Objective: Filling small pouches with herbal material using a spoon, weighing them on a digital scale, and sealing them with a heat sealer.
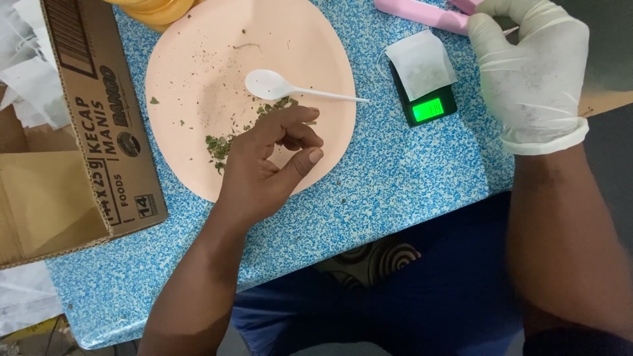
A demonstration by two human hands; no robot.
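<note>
The bare left hand (267, 161) hovers over the lower right part of a round pink plate (191, 59), its fingers (290, 122) curled in with thumb and fingertips pinched close together above a scatter of dried green herb flakes (221, 146); whether a pinch of flakes sits between them cannot be told. A white plastic spoon (271, 84) lies on the plate just beyond the fingertips, bowl to the left and handle pointing right past the plate's edge. The plate rests on a blue-and-white speckled tabletop (395, 178). To the right of the plate sits a small black scale (425, 105) with a lit green display, and a white paper sachet (422, 62) lies across its top. The right hand (531, 72), in a white glove, is loosely closed at the far right, just beside the scale; something thin shows at its upper edge, too small to name, so its grip cannot be told. A pink bar-shaped tool (422, 13) lies at the top edge near that hand. A cardboard box (86, 118) stands open at the left, touching the tabletop's left side, with crumpled white paper (26, 79) behind it.
</note>
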